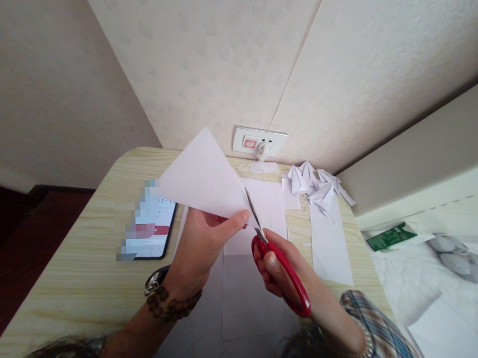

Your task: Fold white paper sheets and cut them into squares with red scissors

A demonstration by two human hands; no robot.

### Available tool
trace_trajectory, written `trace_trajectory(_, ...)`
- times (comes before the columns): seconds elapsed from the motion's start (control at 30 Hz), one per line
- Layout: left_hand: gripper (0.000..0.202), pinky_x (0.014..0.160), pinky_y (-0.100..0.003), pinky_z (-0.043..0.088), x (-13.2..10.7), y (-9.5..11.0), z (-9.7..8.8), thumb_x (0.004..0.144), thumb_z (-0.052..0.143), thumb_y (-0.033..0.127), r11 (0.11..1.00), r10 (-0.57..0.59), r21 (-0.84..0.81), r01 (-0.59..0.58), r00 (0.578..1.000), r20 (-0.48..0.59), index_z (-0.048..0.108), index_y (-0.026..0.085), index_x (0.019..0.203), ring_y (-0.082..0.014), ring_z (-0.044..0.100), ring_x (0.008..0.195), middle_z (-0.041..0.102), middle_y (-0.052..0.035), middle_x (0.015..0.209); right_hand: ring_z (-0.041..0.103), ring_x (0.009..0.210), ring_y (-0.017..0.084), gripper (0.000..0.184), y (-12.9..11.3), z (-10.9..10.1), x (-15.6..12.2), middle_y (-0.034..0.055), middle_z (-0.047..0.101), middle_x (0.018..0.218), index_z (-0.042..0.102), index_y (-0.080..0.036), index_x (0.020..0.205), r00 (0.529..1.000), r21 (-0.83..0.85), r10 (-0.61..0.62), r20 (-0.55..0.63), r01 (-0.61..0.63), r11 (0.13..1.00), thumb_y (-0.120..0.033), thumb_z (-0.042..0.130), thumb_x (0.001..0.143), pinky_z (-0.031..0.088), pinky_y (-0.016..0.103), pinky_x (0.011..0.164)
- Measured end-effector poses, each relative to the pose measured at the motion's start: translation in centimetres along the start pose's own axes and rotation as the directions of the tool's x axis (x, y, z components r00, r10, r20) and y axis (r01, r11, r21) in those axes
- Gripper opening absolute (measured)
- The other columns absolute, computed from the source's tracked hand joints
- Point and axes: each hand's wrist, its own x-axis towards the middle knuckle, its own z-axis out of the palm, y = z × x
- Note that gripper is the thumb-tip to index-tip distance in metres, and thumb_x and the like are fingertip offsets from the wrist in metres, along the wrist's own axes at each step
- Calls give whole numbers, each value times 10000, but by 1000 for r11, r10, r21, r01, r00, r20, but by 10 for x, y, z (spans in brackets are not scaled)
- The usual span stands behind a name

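We hold a folded sheet of plain white paper [205, 175], triangular in outline, in our left hand [204, 233], its thumb pressed on the upper face near the right-hand corner and its fingers hidden underneath. The paper is raised above the table, one point aimed at the wall. Our right hand [280, 261] is closed around the red looped handles of a pair of steel-bladed scissors [298, 290]. One slim blade lies along the paper's right edge, just beside our left thumb; the other is hidden, so we cannot tell how far the blades are parted.

Below our hands, flat white sheets [244, 289] overlap on a pale wood-grained table [80, 260]. To the left lies a black-edged smartphone [158, 240] with a lit screen, partly blurred out. Toward the right back corner we see a cluster of pointed, folded white paper pieces [321, 191], with a long white paper strip [331, 249] reaching from them toward us. On the wall behind, a white socket plate [256, 136] holds a plug.

We wear a dark brown beaded bracelet [173, 307] on our left wrist and a plaid sleeve [378, 320] on our right arm. Beyond the table's right edge lies a green-and-white packet [388, 237].
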Motion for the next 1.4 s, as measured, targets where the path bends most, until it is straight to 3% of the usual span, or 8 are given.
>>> trace_trajectory(0.17, 288, 803, -338, 518, 0, 0, -1, 633, 740, 163, 998, 2, -64, 0, 1000, 21, 607, 234, 878, -233, 658, 931, 717, 2, 926, 265, 438, 48, 549, -7, 1, 2, -88, 331, 550, 384, -213, 706, 997, -117, -33, -72, 24, 993, -738, 545, 698, 232, 193, 384)
trace_trajectory(0.3, 202, 722, -303, 512, 3, -1, -3, 675, 731, 212, 993, 31, -117, -26, 999, 40, 588, 223, 817, -195, 644, 815, 678, 21, 794, 284, 462, 54, 566, -8, 2, 3, -73, 379, 557, 394, -207, 673, 991, -202, -69, -115, 45, 978, -747, 565, 669, 247, 203, 409)
trace_trajectory(0.47, 298, 691, -315, 523, 2, 0, -2, 644, 732, 201, 991, -29, -129, 38, 997, 69, 568, 229, 892, -211, 648, 818, 683, 6, 842, 284, 474, 67, 549, -3, -1, 2, -71, 354, 573, 396, -213, 707, 993, -123, -91, -74, 81, 989, -743, 538, 701, 254, 209, 415)
trace_trajectory(0.7, 379, 709, -281, 531, -1, -6, 0, 633, 738, 171, 996, -26, -84, 32, 997, 72, 559, 192, 966, -188, 661, 842, 709, 3, 901, 314, 529, 87, 434, 2, -4, -3, -33, 389, 693, 416, -210, 812, 991, -3, -127, 28, 127, 992, -642, 447, 847, 266, 230, 455)
trace_trajectory(0.9, 331, 727, -285, 529, -2, -9, -2, 638, 751, 192, 997, -30, -72, 35, 997, 70, 582, 181, 922, -182, 663, 807, 710, 5, 849, 263, 484, 92, 451, 2, 1, -2, -67, 284, 597, 386, -227, 797, 995, 89, -92, 46, 87, 992, -670, 465, 817, 219, 224, 433)
trace_trajectory(1.13, 250, 670, -274, 527, -2, -9, -2, 643, 756, 200, 998, -22, -60, 26, 997, 68, 589, 175, 827, -157, 645, 672, 685, 24, 721, 269, 492, 95, 447, 1, 2, -1, -59, 293, 614, 377, -230, 796, 995, 92, -91, 29, 88, 992, -665, 474, 815, 231, 221, 422)
trace_trajectory(1.4, 317, 717, -249, 535, -3, -8, -1, 648, 753, 174, 996, -11, -85, 16, 998, 65, 595, 163, 923, -161, 670, 796, 714, 10, 841, 285, 483, 85, 460, -1, 2, -4, -61, 319, 605, 396, -218, 793, 992, 77, -119, 37, 116, 990, -675, 445, 826, 243, 222, 436)
